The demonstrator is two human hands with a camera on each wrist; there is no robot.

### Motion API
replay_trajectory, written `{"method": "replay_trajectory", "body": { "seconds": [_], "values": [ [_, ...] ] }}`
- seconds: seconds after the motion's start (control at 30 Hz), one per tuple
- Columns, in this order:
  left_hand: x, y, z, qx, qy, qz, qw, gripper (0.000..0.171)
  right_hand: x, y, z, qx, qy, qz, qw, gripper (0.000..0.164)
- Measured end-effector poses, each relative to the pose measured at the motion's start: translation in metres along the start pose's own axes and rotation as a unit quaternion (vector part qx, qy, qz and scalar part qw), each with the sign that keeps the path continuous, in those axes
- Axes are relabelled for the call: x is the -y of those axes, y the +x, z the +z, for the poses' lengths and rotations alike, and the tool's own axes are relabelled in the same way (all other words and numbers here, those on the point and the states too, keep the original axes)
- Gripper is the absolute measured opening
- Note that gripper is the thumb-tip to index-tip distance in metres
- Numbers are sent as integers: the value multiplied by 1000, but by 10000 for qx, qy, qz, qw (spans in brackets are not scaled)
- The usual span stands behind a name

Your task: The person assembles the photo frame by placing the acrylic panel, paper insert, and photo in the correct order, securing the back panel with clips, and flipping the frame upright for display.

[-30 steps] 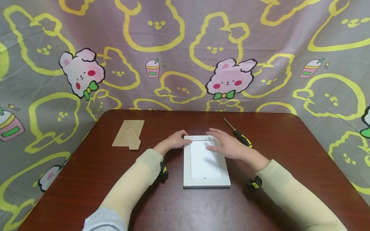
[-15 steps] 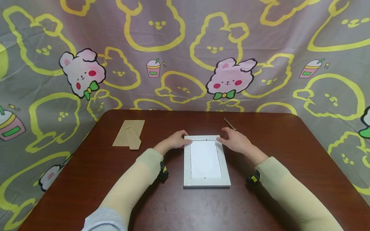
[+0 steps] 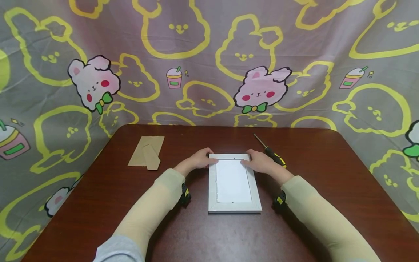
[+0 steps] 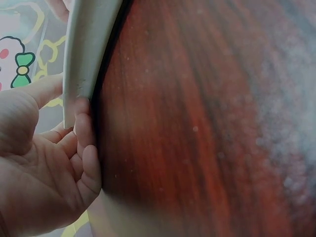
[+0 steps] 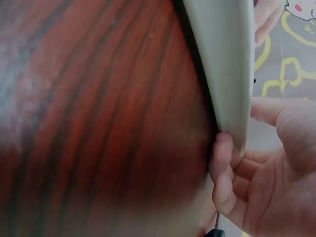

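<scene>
A white picture frame (image 3: 212, 187) lies back side up on the table, with a white sheet (image 3: 233, 182) in its recess. My left hand (image 3: 198, 159) grips its far left corner, thumb over the top face and fingers against the outer edge, as the left wrist view shows on the frame's side (image 4: 91, 49). At the far right corner my right hand (image 3: 262, 162) holds the frame likewise, the thumb on top and curled fingers (image 5: 223, 153) at the edge in the right wrist view.
A brown backing board (image 3: 135, 158) with its stand flap (image 3: 151, 158) lies at the left of the dark wooden table (image 3: 108, 196). Just behind my right hand is a screwdriver (image 3: 275, 156) with a black and yellow handle. A patterned curtain (image 3: 203, 65) hangs behind the table.
My right hand was hovering over the frame's far right part, drew right to the corner, and now holds that corner. The left hand and the frame have stayed in place.
</scene>
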State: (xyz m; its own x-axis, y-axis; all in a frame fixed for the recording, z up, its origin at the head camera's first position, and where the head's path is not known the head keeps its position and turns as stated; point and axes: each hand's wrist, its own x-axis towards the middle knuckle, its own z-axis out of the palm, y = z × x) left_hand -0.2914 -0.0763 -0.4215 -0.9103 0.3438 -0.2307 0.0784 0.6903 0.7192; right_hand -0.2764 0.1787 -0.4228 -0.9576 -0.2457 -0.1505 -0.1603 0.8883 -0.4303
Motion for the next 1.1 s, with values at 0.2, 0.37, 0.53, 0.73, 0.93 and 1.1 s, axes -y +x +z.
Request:
{"method": "replay_trajectory", "body": {
  "seconds": [0.2,0.37,0.53,0.73,0.93,1.1],
  "values": [
    [1,-1,0,-38,63,8,10000,36,0,1,0,123,237,-40,9996,58],
    [1,-1,-1,9,8,74,10000,36,-1,2,0,167,377,49,9991,57],
    [6,-1,-5,251,-176,116,9995,38,-2,3,2,257,544,204,9980,58],
    [11,-1,-11,489,-332,61,9982,48,-4,4,1,282,594,253,9975,58],
    [14,-6,-15,410,-575,38,9975,49,-3,4,1,250,694,228,9970,56],
    [21,-15,-24,12,-310,129,9994,39,-5,3,2,265,727,186,9968,55]
  ]
}}
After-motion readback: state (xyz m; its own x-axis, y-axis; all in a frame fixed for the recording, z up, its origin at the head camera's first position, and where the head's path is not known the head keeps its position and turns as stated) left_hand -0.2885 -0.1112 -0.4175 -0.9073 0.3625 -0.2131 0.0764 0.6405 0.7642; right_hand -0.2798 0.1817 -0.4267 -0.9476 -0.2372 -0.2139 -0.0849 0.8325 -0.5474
